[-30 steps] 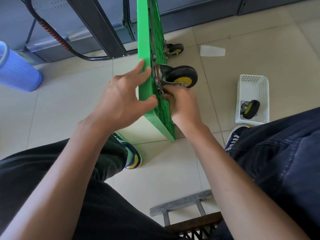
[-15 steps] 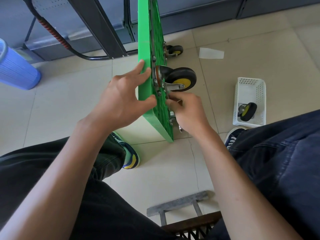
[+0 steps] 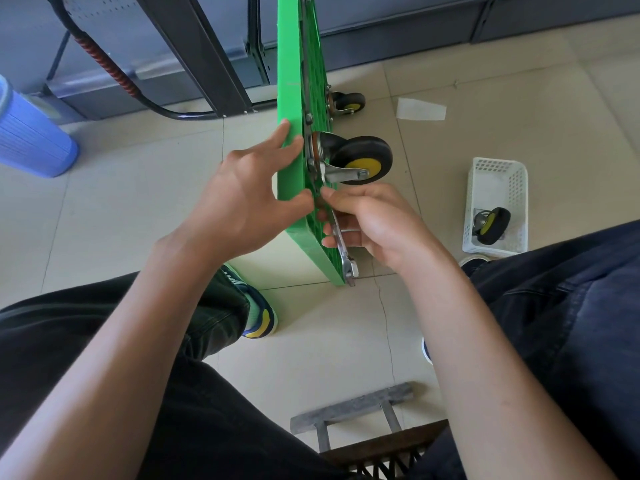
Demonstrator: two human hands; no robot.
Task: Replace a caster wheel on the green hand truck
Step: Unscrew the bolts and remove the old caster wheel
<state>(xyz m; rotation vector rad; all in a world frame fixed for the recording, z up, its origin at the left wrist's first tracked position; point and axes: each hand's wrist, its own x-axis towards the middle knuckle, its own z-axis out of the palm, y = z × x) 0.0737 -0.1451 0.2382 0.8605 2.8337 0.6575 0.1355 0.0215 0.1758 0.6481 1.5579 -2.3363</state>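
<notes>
Green plastic hand truck deck (image 3: 290,98) on edge at 12 o'clock, black-and-yellow caster wheel (image 3: 362,160) bolted on. Left hand (image 3: 242,199) spread wide, bracing. Right hand (image 3: 374,223) gripping silver steel wrench (image 3: 343,244). Risk: wrench slipping off the fastener, skinning knuckles, tipping the deck.

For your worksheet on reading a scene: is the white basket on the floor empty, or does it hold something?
Not empty. The white basket holds one loose caster wheel, black with a yellow hub, lying at its near end.
</notes>
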